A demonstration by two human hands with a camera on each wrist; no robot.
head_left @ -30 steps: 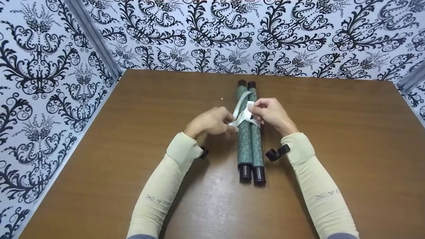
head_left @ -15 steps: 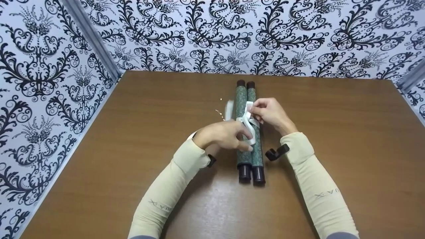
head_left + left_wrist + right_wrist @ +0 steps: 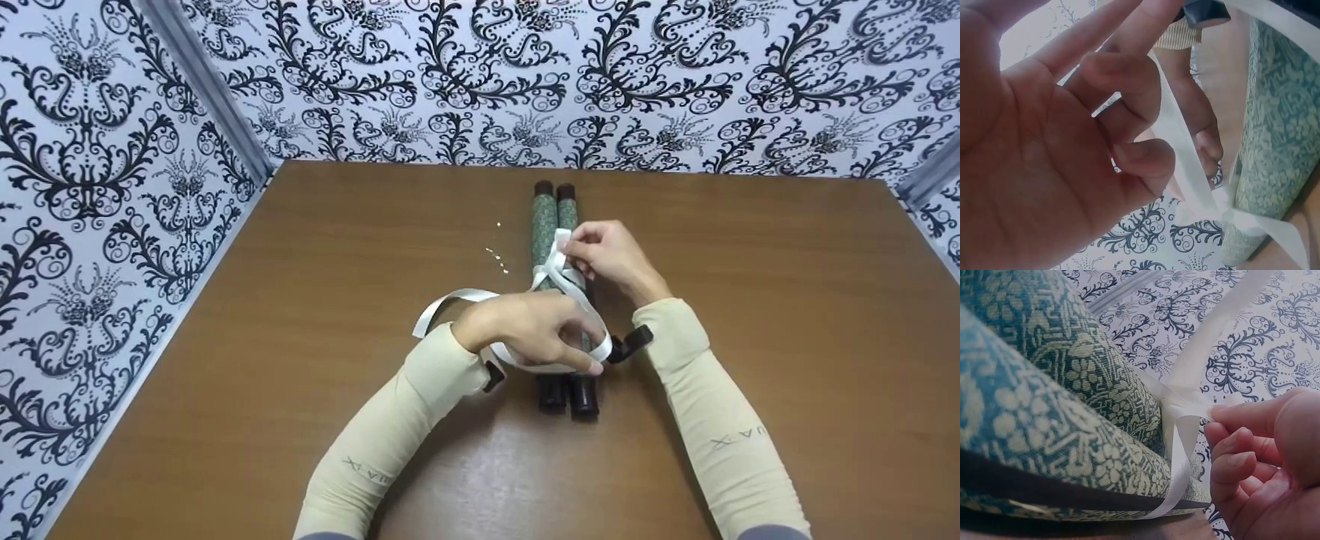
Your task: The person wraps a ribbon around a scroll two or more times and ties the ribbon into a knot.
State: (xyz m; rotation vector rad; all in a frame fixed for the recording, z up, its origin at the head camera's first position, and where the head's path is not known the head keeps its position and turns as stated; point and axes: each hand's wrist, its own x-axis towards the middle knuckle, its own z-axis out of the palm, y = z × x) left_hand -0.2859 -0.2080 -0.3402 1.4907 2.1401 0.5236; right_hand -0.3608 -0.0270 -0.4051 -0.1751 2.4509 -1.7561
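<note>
Two rolled scrolls [image 3: 544, 225] in green floral fabric with dark end knobs [image 3: 553, 396] lie side by side. A white ribbon [image 3: 557, 259] is tied across their middle. My right hand [image 3: 611, 255] pinches a short upright piece of it by the knot, between thumb and fingertips, as the right wrist view also shows. My left hand [image 3: 529, 324] is over the near half of the scrolls, its fingers bent round the ribbon's long tail, which loops past its fingertips and under the palm to the left. In the left wrist view, two curled fingers [image 3: 1148, 160] show beside the ribbon strip [image 3: 1188, 146].
The brown wooden table [image 3: 337, 240] ends at patterned black-and-white walls [image 3: 480, 82] behind and at the left. Small white specks [image 3: 497, 257] show left of the scrolls. A black strap [image 3: 630, 343] hangs at the right wrist.
My left hand has moved right and nearer, across the scrolls, drawing the ribbon's long tail down from the knot. The loose end has swung to the left. My right hand keeps its pinch.
</note>
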